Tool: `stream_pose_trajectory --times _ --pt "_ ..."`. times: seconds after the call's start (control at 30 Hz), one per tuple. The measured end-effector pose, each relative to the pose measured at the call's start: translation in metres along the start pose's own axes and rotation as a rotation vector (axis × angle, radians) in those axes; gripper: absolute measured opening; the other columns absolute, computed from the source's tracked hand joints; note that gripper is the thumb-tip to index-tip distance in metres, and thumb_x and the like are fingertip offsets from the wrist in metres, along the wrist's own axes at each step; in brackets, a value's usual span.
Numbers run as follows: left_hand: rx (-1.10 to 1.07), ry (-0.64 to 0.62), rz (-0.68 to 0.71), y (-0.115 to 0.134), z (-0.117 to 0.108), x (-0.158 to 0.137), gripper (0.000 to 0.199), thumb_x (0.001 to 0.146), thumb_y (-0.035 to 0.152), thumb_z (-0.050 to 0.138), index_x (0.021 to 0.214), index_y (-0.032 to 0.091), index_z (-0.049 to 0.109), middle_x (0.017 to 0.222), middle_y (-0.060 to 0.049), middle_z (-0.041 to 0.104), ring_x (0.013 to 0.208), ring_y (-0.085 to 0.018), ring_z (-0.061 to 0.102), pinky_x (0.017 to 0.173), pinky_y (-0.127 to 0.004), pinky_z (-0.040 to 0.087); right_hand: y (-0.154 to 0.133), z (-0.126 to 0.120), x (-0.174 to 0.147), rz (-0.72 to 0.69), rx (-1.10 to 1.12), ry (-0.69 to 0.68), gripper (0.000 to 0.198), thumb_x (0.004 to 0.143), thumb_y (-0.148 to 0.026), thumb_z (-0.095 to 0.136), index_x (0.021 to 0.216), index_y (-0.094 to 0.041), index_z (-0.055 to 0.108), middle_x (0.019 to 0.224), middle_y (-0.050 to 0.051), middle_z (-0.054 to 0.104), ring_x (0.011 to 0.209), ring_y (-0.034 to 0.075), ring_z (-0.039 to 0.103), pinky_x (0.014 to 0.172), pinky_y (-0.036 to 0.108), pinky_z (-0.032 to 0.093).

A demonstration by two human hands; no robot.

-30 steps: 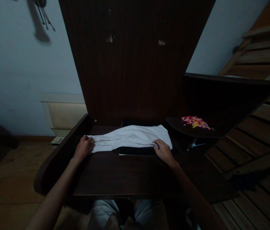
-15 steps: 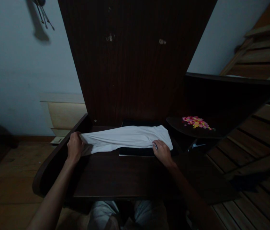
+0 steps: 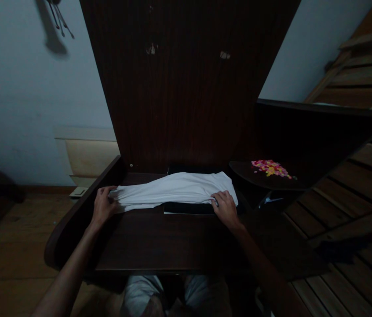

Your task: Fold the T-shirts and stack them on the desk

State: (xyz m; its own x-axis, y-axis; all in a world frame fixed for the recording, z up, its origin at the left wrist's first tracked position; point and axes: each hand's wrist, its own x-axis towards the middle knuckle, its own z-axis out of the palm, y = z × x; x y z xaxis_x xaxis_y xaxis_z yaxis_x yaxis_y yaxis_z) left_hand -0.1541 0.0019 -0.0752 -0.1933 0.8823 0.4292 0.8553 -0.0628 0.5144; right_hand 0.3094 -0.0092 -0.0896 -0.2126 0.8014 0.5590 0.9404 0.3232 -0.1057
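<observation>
A long white cloth (image 3: 173,189), perhaps a folded garment, stretches across the dark desk, creased along its length and narrower on the left. At that narrow end my left hand (image 3: 103,206) has its fingers and thumb curled on the fabric. My right hand (image 3: 224,208) is closed on the cloth's near edge, close to its wide right end; a small pale spot shows by its fingers, too small to name. Under the cloth's right part lies a flat black item (image 3: 189,208) with a thin white edge.
The dark wooden desk (image 3: 159,246) has a raised side panel (image 3: 70,220) on the left and a tall back board (image 3: 186,105). A corner shelf (image 3: 245,174) carries a pink and yellow cluster (image 3: 270,168). Wooden slats (image 3: 344,193) stand at right.
My left hand's grip has loosened from a tight fist to curled fingers, and the cloth's left end has gathered narrower. My right hand has stayed nearly in place.
</observation>
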Motion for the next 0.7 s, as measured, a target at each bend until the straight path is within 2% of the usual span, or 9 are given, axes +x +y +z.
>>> stream_pose_trajectory --times 0.17,0.23,0.3,0.37,0.47,0.53,0.6,0.7 --pt "0.101 0.234 0.084 0.002 -0.013 0.002 0.035 0.069 0.008 0.049 0.1 0.02 0.06 0.106 -0.009 0.055 0.105 -0.025 0.056 0.092 -0.038 0.049 0.007 -0.003 -0.005 -0.101 -0.019 -0.003 0.02 0.085 -0.009 0.05 0.09 -0.02 0.065 0.091 0.008 0.066 0.09 0.026 0.051 0.079 0.037 0.039" --pt "0.169 0.277 0.128 0.003 -0.014 -0.002 0.033 0.072 0.008 0.047 0.101 0.019 0.061 0.108 -0.01 0.054 0.104 -0.025 0.056 0.087 -0.038 0.05 0.009 -0.004 -0.008 -0.135 -0.009 -0.013 0.02 0.084 -0.007 0.05 0.09 -0.019 0.065 0.091 0.008 0.065 0.091 0.025 0.051 0.079 0.036 0.04" --pt "0.27 0.211 0.193 0.002 -0.013 -0.005 0.032 0.077 0.01 0.045 0.103 0.017 0.061 0.113 -0.013 0.054 0.101 -0.026 0.057 0.083 -0.037 0.052 0.011 -0.005 -0.01 -0.15 -0.004 -0.027 0.021 0.082 -0.005 0.05 0.09 -0.019 0.065 0.092 0.008 0.065 0.092 0.025 0.051 0.08 0.035 0.041" --pt "0.394 0.083 0.258 0.001 -0.011 -0.009 0.031 0.079 0.011 0.043 0.103 0.014 0.063 0.117 -0.017 0.055 0.099 -0.028 0.057 0.082 -0.04 0.052 0.014 -0.008 -0.012 -0.152 -0.005 -0.038 0.024 0.081 -0.004 0.049 0.092 -0.018 0.065 0.095 0.009 0.064 0.095 0.025 0.051 0.083 0.036 0.042" --pt "0.511 -0.061 0.334 -0.002 -0.004 -0.014 0.032 0.075 0.014 0.05 0.102 0.013 0.066 0.12 -0.02 0.058 0.109 -0.035 0.055 0.088 -0.048 0.049 0.023 -0.012 -0.016 -0.134 -0.014 -0.059 0.033 0.079 -0.004 0.047 0.103 -0.018 0.064 0.103 0.011 0.064 0.1 0.026 0.052 0.088 0.039 0.044" --pt "0.47 -0.119 0.416 -0.004 0.003 -0.018 0.04 0.069 0.017 0.054 0.107 0.015 0.066 0.126 -0.019 0.058 0.119 -0.038 0.05 0.095 -0.053 0.044 0.03 -0.015 -0.018 -0.134 -0.012 -0.099 0.042 0.076 -0.003 0.046 0.111 -0.018 0.062 0.111 0.011 0.062 0.106 0.026 0.052 0.093 0.04 0.044" --pt "0.361 -0.187 0.503 -0.005 0.01 -0.022 0.047 0.069 0.022 0.055 0.115 0.018 0.064 0.13 -0.016 0.058 0.124 -0.037 0.048 0.101 -0.053 0.041 0.037 -0.017 -0.021 -0.155 0.003 -0.153 0.05 0.074 -0.004 0.045 0.12 -0.018 0.059 0.117 0.011 0.061 0.112 0.025 0.052 0.097 0.04 0.044" --pt "0.252 -0.319 0.522 -0.007 0.019 -0.027 0.043 0.077 0.031 0.051 0.117 0.018 0.064 0.123 -0.014 0.064 0.115 -0.03 0.057 0.098 -0.045 0.045 0.044 -0.019 -0.024 -0.191 0.016 -0.194 0.048 0.08 -0.011 0.046 0.127 -0.018 0.056 0.124 0.011 0.06 0.118 0.024 0.052 0.102 0.04 0.042"
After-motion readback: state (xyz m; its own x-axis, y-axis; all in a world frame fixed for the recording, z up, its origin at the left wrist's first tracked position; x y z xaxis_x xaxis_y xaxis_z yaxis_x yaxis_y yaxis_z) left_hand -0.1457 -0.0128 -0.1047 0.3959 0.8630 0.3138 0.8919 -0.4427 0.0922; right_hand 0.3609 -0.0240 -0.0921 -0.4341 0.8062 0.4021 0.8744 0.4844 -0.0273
